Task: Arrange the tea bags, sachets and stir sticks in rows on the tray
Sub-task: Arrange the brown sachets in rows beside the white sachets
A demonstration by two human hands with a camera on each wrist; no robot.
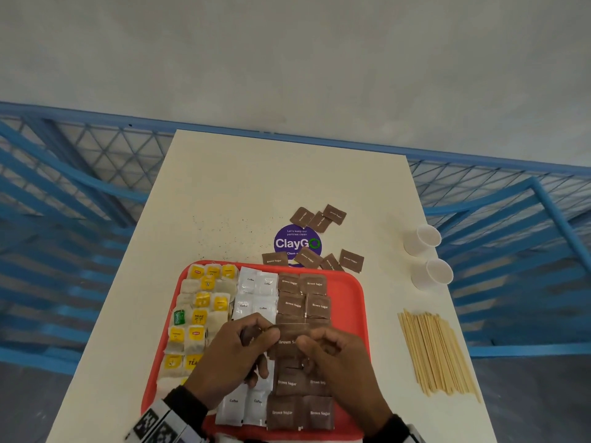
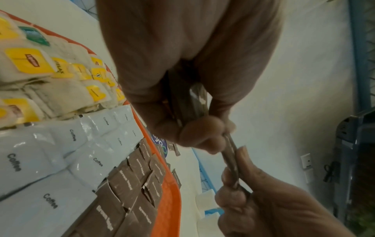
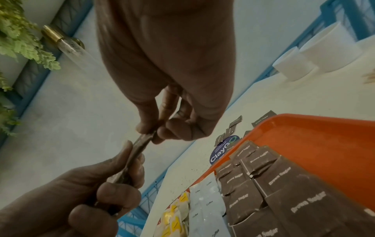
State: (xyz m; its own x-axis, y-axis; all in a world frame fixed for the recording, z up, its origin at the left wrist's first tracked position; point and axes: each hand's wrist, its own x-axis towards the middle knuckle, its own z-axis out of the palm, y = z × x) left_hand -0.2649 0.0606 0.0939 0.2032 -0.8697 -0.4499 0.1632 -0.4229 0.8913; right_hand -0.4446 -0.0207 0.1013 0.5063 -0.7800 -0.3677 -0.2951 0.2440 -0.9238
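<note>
Both hands, the left hand (image 1: 235, 356) and the right hand (image 1: 332, 362), pinch one brown sachet (image 1: 289, 338) between fingers and thumbs, just above the brown rows in the middle of the tray (image 1: 348, 302). The step seems to be filling the sugar rows; next the sachet must go down flat beside its neighbours. Free room is on the tray's right strip, while loose sachets (image 1: 319, 215) and sticks (image 1: 438, 350) wait on the table.

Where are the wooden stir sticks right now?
In the head view, the stir sticks lie bundled on the white table, right of the red tray, nearer than the two white cups.
</note>
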